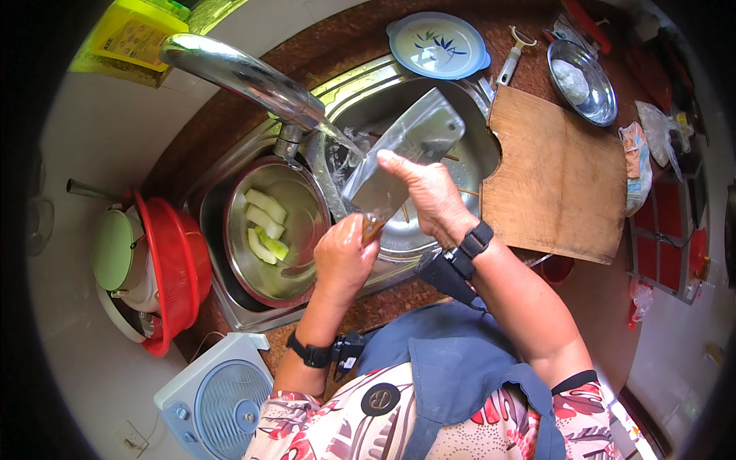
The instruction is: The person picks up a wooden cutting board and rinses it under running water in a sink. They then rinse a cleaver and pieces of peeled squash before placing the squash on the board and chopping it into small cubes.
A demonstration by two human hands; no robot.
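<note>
My left hand (pixel 347 251) is closed round the wooden handle of a cleaver, whose wide metal blade (pixel 411 141) is tilted over the right sink basin (pixel 468 167). My right hand (pixel 434 192) is at the blade's right edge, its thumb over the near face and its other fingers hidden behind the metal. Water from the chrome faucet (pixel 247 75) runs down at the blade's left edge. Left of the cleaver, a metal bowl (pixel 302 253) in the left basin holds several pale green melon or gourd pieces (pixel 265 221).
A wooden cutting board (pixel 555 184) lies over the right basin's side. Behind it are a peeler (pixel 512 60), a lidded bowl (pixel 438 46) and a metal dish (pixel 601 92). Red plastic basins (pixel 192 259) stand at far left, with a light blue fan (pixel 221 397) nearer me.
</note>
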